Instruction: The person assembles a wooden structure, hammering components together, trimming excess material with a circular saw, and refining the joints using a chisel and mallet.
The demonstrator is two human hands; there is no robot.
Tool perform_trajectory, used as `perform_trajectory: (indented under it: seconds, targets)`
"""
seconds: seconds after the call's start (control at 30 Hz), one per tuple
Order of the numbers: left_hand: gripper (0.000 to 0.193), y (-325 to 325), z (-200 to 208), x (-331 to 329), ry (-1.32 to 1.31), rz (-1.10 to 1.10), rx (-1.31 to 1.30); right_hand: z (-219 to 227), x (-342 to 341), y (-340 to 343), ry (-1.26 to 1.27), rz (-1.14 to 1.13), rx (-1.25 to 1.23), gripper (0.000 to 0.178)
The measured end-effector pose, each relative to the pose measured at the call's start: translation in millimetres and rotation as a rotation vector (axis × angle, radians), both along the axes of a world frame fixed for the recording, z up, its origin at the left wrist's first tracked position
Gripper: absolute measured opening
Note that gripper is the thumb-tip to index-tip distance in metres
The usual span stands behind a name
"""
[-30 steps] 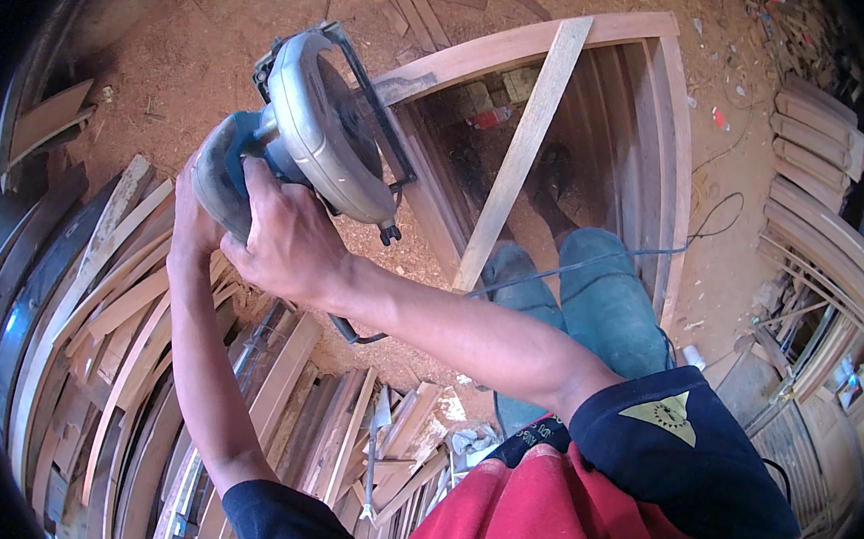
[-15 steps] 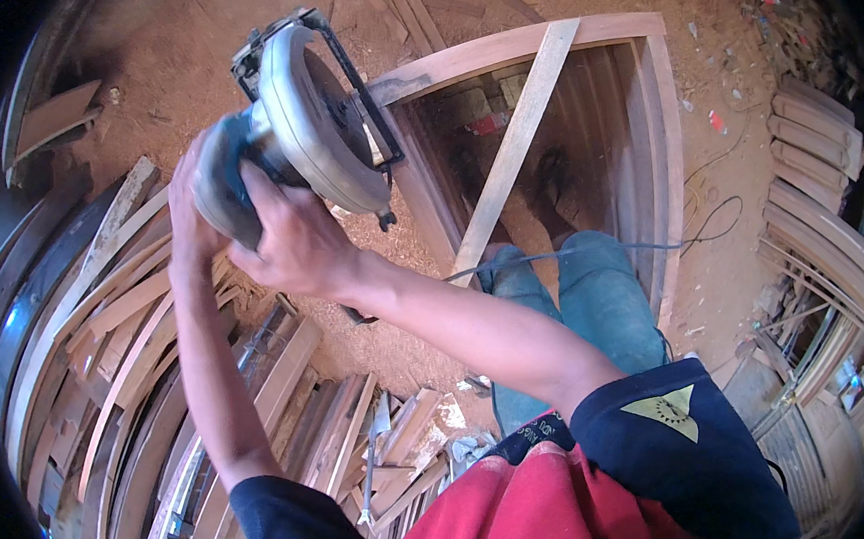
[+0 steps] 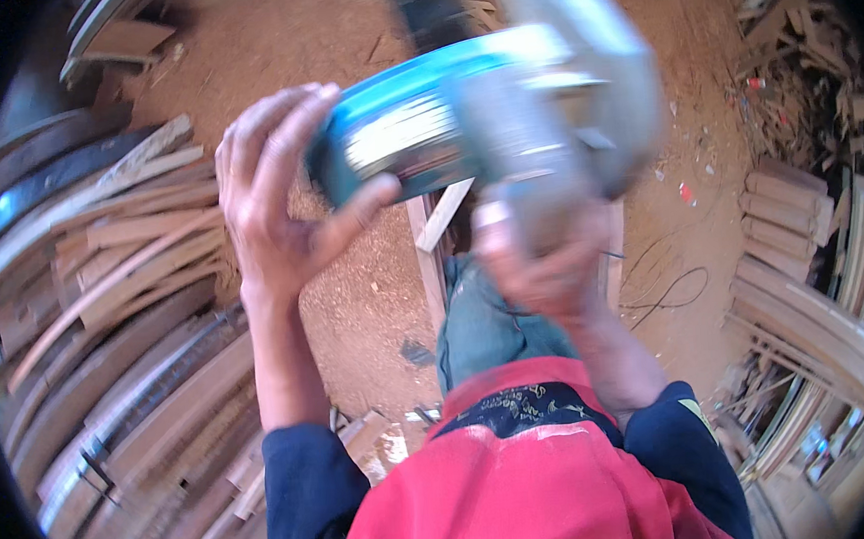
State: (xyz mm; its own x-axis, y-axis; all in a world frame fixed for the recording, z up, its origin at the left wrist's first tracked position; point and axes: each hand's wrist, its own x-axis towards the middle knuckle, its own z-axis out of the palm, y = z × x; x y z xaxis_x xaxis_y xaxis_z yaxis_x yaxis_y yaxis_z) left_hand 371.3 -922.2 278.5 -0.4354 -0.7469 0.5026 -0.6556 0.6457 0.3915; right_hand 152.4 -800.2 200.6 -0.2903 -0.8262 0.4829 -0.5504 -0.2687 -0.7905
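A circular saw [image 3: 402,131] with a blue motor housing and a grey blade guard is raised in front of me, blurred by motion. My left hand [image 3: 271,186] clasps the end of its motor housing, thumb on the near side and fingers over the far side. Around the grey handle, my right hand [image 3: 547,266] is closed; its fingers are smeared and partly hidden. Behind and below the saw is a wooden frame [image 3: 428,275], mostly covered by the tool and my legs. A pale wooden strip [image 3: 445,213] across the frame shows in part.
Curved and straight boards [image 3: 128,361] are piled along the left. More stacked wood pieces [image 3: 804,294] and offcuts lie on the right. A dark cord [image 3: 679,297] loops over the sawdust-strewn earth floor [image 3: 355,315].
The saw has swung right and come closer, turning so its blue motor housing shows. My right hand has moved right with the handle; my left hand has shifted right on the housing.
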Motion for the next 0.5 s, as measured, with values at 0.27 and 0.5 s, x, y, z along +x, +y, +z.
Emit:
perform_trajectory:
  seconds: [0.27,0.5]
  targets:
    - [0.028,166.8,-138.4,3.5,0.571,0.441,0.668,225.4,-166.3,197.0,-0.418,-0.322,-0.196,0.019]
    - [0.029,289.2,-158.5,-89.5,0.102,-0.183,1.034,333.5,-169.1,391.0,-0.045,-1.228,-0.474,0.035]
